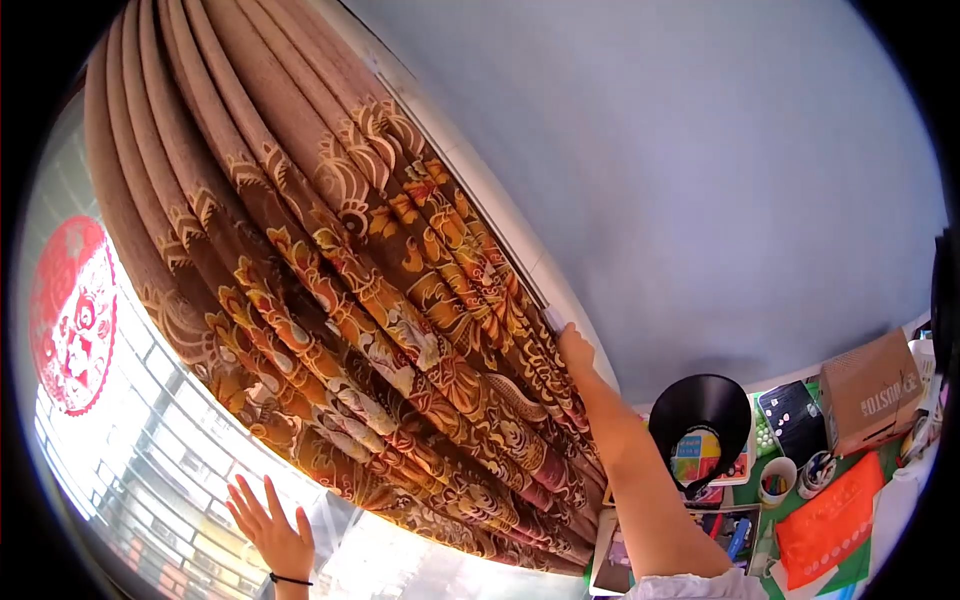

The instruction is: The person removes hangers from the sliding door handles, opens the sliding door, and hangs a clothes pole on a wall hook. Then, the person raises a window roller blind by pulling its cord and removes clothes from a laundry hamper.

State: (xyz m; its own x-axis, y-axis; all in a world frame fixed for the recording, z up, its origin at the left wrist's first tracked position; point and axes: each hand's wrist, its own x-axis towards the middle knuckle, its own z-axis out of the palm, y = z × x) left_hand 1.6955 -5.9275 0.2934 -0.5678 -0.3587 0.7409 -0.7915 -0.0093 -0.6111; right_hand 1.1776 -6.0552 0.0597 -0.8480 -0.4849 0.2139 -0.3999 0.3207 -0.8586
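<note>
Over the window (150,400), the curtain (380,330) hangs, soft and probably heavy, best gathered by a side edge. Beside the window, our right hand (577,352) hides its grip from us; before it, our left hand (278,540) spreads wide, empty.

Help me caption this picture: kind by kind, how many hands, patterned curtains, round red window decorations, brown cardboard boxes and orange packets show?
Left hand and right hand: 2
Patterned curtain: 1
Round red window decoration: 1
Brown cardboard box: 1
Orange packet: 1
Total: 6
</note>
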